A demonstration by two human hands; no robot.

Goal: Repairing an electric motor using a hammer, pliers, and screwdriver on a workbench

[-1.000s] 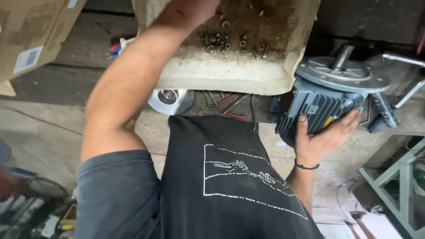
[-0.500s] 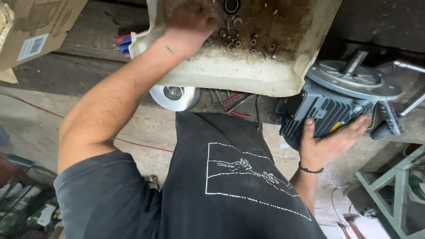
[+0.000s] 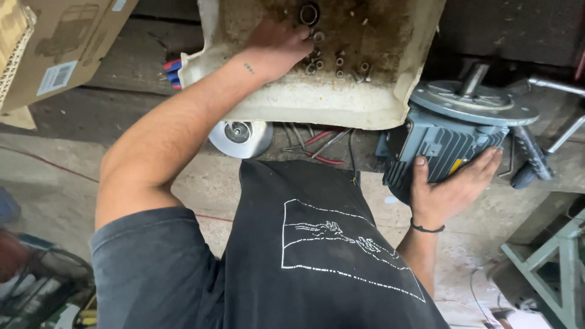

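Right hand lies open-palmed on motor, shaft upright; left hand curled among nuts.

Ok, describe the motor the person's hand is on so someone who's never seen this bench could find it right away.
Start at the dirty white tray of nuts and washers on the wooden bench, then look just right of it. The motor stands at the bench edge under the right hand. It is the only blue-grey ribbed body there, topped by a round flange with a shaft sticking up.
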